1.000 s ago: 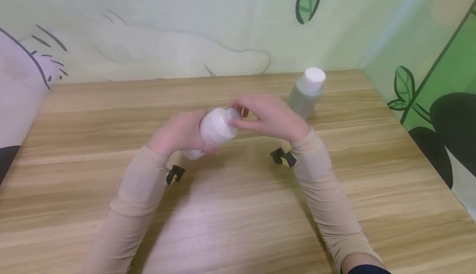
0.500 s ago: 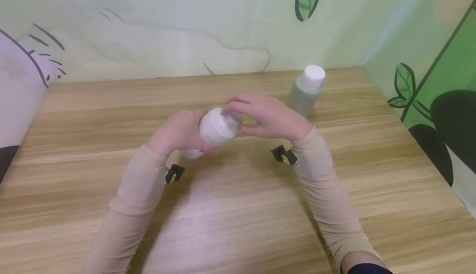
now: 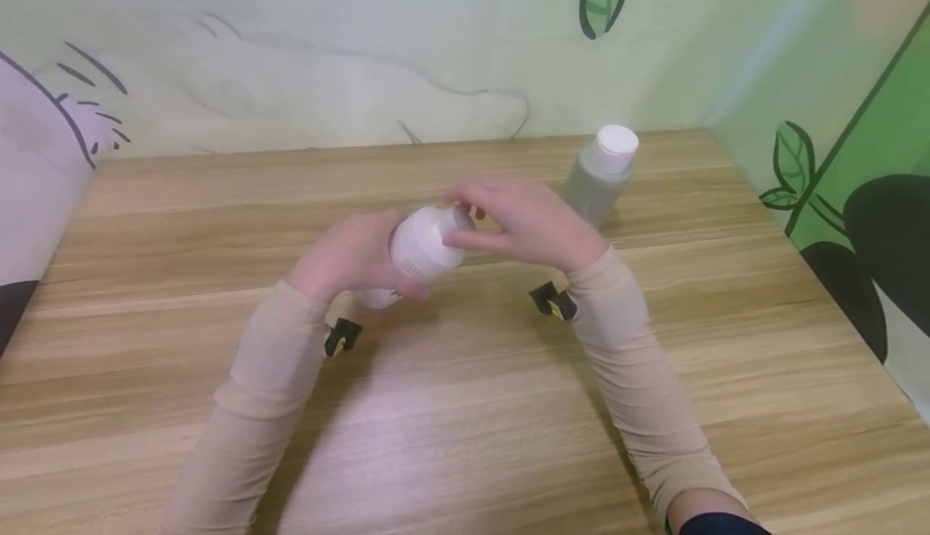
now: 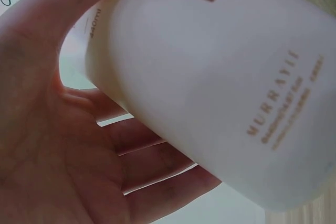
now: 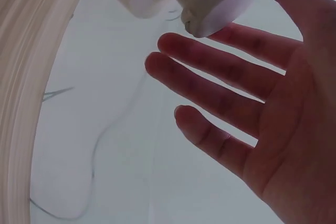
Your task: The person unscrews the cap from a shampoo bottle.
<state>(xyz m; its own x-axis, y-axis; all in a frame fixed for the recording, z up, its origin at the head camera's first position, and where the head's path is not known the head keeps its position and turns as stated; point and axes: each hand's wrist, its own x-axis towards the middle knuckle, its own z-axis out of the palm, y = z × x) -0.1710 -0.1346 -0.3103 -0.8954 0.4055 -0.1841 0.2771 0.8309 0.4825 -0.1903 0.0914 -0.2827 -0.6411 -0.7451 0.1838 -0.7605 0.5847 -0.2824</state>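
A white bottle [image 3: 423, 246] with gold lettering leans to the right over the middle of the table. My left hand [image 3: 354, 254] grips it round the body, and the left wrist view shows the printed side of the bottle [image 4: 210, 77] against that palm. At its top, the white cap [image 3: 454, 222] sits between the thumb and forefinger of my right hand [image 3: 525, 222], which pinches it. In the right wrist view the other fingers [image 5: 210, 87] stretch out below the cap [image 5: 223, 6], apart from it.
Behind the right hand a second bottle [image 3: 597, 184], grey-green with a white cap, stands upright near the table's back edge. The wood-grain table [image 3: 436, 422] meets a painted wall [image 3: 327, 91] at the back. Small black mounts [image 3: 343, 337] sit at both wrists.
My right hand has shifted its fingers round the cap, reaching over it half a second ago and now back with the thumb at its front. The left hand and bottle stay nearly still.
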